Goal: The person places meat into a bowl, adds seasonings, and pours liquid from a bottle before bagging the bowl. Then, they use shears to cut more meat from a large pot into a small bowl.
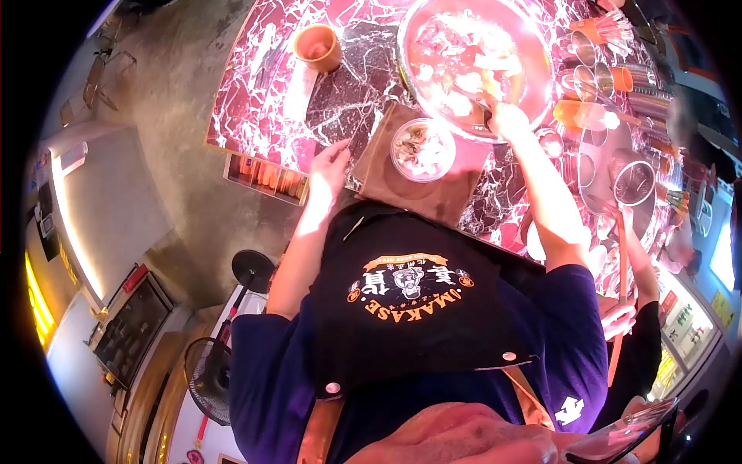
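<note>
My right hand (508,122) is closed at the near rim of a large round metal basin (403,71). It grips a dark utensil handle (487,116) whose working end I cannot make out. Pale and brown chunks of food (464,54) lie in the basin under glaring pink light. Over the counter's near edge, my left hand (331,164) has its fingers stretched out and holds nothing. Between my hands, a clear round tub (423,150) with pale and brown food pieces stands on a brown board or cloth (452,193).
An orange-brown cup (317,48) stands on the marbled counter (255,116) at the back left. Clear cups, bottles (576,114) and a cup of skewers (599,31) crowd the right. There, another person's hand (618,319) holds a long stick-like handle (621,263) by a strainer (635,182).
</note>
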Demonstrator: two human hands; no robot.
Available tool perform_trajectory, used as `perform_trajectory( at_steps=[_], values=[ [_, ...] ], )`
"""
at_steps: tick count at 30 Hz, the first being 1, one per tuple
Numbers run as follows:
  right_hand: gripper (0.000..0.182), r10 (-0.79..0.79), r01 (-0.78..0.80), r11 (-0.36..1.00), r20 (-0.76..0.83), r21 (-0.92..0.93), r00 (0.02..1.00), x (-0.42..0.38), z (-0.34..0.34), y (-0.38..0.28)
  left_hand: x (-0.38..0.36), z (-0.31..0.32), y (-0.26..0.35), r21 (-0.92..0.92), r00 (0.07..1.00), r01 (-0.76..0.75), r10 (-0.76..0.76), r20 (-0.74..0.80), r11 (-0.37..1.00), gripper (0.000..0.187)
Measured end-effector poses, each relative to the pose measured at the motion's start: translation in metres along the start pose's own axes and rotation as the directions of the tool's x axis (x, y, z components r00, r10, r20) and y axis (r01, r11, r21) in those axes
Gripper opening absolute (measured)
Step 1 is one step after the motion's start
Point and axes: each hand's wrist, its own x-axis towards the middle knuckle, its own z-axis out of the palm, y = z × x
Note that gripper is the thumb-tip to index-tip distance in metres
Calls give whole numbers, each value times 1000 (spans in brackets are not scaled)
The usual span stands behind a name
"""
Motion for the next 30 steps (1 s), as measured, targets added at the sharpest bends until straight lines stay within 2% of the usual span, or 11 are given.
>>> perform_trajectory(
  at_steps=[4,6,8,12,15,18,22,24,25,28,30],
  values=[
    [48,-64,56,993,75,101,995,-20,-5,12,-1,-3,-12,3,1000,-16,16,10,1000,30],
    [49,-17,16,979,6,201,1000,-27,-13,9,-3,-9,-14,17,1000,-22,21,9,1000,30],
    [50,15,-20,979,28,203,1000,-19,-9,3,-4,-15,-16,-64,995,98,-97,18,993,29],
    [51,-2,-13,986,83,168,997,-7,8,-8,-4,-20,-17,-129,997,78,-80,-13,989,28],
    [51,-46,45,984,2,174,999,-10,15,-4,-2,-26,-22,-164,998,59,-63,-21,985,28],
    [52,-50,56,935,-26,350,998,-17,8,1,-2,-30,-26,-179,995,88,-94,-26,980,28],
    [55,120,-91,918,-51,385,991,6,8,-6,-3,-28,-25,-130,997,74,-78,-25,989,28],
    [52,60,-29,943,-83,332,995,17,19,-20,-3,-28,-24,-117,998,58,-62,-30,991,28],
    [50,-7,54,974,-207,221,978,30,45,-14,-3,-28,-22,-133,998,52,-56,-25,990,28],
    [47,16,55,925,-185,376,983,15,46,-16,-4,-31,-23,-180,997,67,-71,-17,981,29],
    [47,19,47,925,-169,377,985,1,43,-13,-3,-31,-23,-219,996,84,-90,-16,972,29]
  ],
)
